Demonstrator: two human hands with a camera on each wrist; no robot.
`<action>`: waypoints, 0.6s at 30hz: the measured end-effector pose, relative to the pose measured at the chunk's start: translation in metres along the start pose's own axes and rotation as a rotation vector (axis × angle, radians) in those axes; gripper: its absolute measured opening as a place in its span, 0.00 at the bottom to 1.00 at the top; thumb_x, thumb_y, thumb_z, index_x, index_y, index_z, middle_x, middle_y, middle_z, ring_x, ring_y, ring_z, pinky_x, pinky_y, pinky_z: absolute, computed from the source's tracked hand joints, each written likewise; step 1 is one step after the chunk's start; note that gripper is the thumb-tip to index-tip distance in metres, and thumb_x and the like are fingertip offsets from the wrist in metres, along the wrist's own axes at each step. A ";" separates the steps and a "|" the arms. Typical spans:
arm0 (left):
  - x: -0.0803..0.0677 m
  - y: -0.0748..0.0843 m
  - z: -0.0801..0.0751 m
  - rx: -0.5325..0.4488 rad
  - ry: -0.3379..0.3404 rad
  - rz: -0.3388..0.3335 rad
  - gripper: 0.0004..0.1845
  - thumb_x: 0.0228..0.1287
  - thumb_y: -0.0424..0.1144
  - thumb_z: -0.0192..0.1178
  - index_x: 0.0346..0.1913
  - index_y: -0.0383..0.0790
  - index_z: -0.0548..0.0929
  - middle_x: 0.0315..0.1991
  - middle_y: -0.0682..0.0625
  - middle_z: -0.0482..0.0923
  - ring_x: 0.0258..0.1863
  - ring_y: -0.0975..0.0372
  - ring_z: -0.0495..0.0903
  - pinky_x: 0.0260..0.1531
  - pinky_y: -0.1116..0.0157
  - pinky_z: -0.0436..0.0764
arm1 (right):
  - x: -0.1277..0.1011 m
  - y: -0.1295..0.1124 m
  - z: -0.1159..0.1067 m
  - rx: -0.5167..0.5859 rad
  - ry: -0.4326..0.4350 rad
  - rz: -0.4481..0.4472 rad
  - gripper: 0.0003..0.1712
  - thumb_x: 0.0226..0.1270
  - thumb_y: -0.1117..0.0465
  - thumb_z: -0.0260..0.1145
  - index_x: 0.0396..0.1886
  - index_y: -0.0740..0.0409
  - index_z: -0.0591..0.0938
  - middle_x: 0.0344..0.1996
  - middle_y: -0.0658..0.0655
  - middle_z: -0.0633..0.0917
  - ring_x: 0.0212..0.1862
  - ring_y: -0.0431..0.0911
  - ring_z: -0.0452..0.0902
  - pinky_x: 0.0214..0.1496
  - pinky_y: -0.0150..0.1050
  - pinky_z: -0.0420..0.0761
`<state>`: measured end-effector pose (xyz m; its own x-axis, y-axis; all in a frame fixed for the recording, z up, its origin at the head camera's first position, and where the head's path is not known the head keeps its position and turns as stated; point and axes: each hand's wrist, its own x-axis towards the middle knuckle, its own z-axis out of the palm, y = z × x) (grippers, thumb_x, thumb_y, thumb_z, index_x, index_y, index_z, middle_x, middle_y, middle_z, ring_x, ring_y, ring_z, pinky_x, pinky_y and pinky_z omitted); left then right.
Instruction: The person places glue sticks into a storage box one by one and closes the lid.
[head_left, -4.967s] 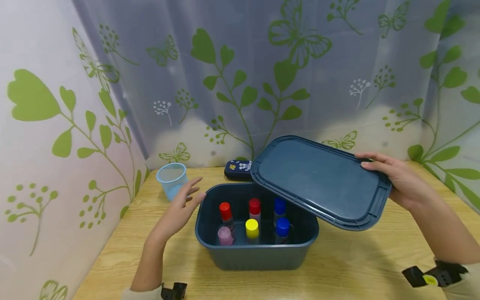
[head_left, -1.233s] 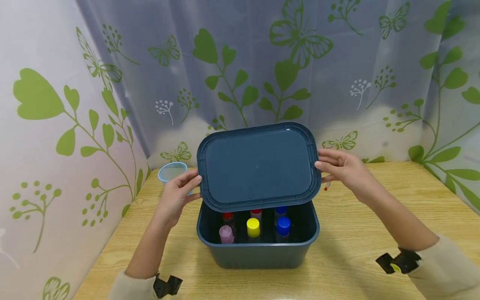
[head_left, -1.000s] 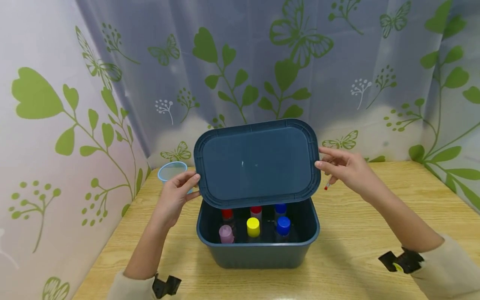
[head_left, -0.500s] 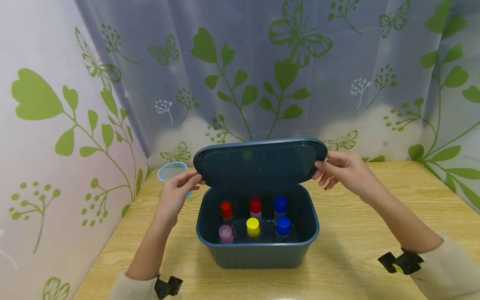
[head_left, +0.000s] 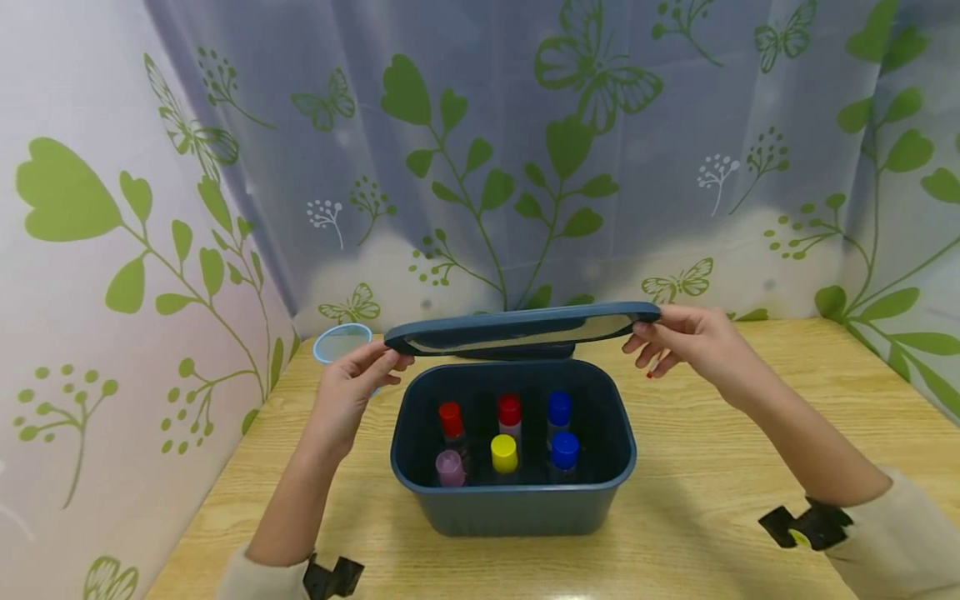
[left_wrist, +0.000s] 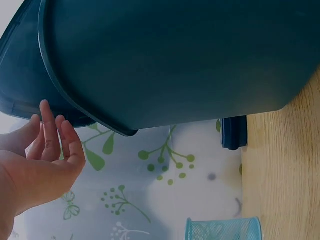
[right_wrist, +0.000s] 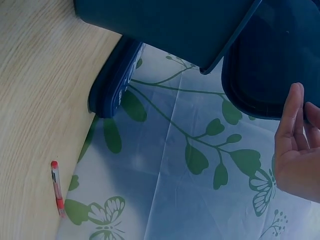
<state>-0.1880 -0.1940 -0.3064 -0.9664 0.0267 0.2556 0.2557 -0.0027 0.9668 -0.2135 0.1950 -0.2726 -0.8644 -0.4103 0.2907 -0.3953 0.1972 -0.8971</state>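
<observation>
The lid (head_left: 517, 329) is a dark blue-grey plastic rectangle with rounded corners and a raised rim; the head view shows it nearly edge-on, held almost level just above the rear of the box (head_left: 513, 500) and not seated on it. The left hand (head_left: 348, 396) grips the lid's left end, fingers curled at the edge; the right hand (head_left: 690, 342) grips the right end with fingertips over the rim and thumb beneath. In the left wrist view the left hand's fingers (left_wrist: 50, 135) lie against the lid's rim (left_wrist: 30, 75); in the right wrist view the right hand's fingers (right_wrist: 292, 125) reach the lid's edge (right_wrist: 270, 65). The box is one open bin of the same colour with ribbed outer walls, standing on the wooden table (head_left: 750, 467) between the forearms. Inside it stand six bottles, upright, in two rows of three: rear row, two red caps (head_left: 450, 414) (head_left: 509, 409) and one blue cap (head_left: 559, 408); front row, one pink cap (head_left: 450, 467), one yellow cap (head_left: 504, 452) and one blue cap (head_left: 564, 449). One light blue cup (head_left: 341, 343) stands behind the left hand. One dark pencil case (right_wrist: 115, 80) lies behind the box, and one red-tipped pen (right_wrist: 57, 187) lies on the table near the curtain (head_left: 525, 150).
</observation>
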 end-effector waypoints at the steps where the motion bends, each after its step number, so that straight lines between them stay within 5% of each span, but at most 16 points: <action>1: 0.000 0.000 0.000 -0.026 -0.010 0.001 0.11 0.67 0.33 0.53 0.48 0.33 0.79 0.32 0.55 0.82 0.41 0.61 0.78 0.43 0.63 0.75 | 0.000 0.000 0.000 0.009 -0.007 -0.004 0.14 0.71 0.62 0.53 0.49 0.61 0.81 0.32 0.53 0.84 0.31 0.48 0.80 0.31 0.41 0.81; 5: -0.001 -0.001 -0.001 -0.093 -0.052 -0.001 0.15 0.68 0.34 0.52 0.54 0.32 0.77 0.34 0.52 0.79 0.41 0.61 0.76 0.43 0.63 0.75 | -0.001 0.002 0.000 0.037 -0.027 -0.021 0.17 0.71 0.62 0.53 0.55 0.47 0.80 0.34 0.54 0.84 0.32 0.49 0.80 0.31 0.39 0.80; 13: -0.003 0.001 -0.001 -0.183 -0.069 -0.034 0.13 0.69 0.40 0.51 0.50 0.39 0.81 0.42 0.52 0.77 0.39 0.62 0.74 0.39 0.67 0.74 | -0.004 0.003 0.001 0.034 -0.013 0.001 0.17 0.70 0.63 0.55 0.54 0.44 0.81 0.32 0.56 0.84 0.32 0.50 0.80 0.31 0.39 0.80; 18: -0.004 0.002 0.000 -0.162 -0.066 -0.063 0.15 0.69 0.42 0.52 0.50 0.37 0.79 0.38 0.53 0.79 0.36 0.63 0.75 0.36 0.67 0.74 | -0.005 0.004 0.002 0.031 -0.006 0.017 0.16 0.69 0.62 0.56 0.53 0.45 0.81 0.30 0.57 0.83 0.31 0.50 0.80 0.30 0.39 0.80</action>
<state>-0.1836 -0.1941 -0.3052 -0.9752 0.0975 0.1988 0.1818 -0.1602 0.9702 -0.2100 0.1964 -0.2787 -0.8689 -0.4122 0.2739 -0.3710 0.1763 -0.9117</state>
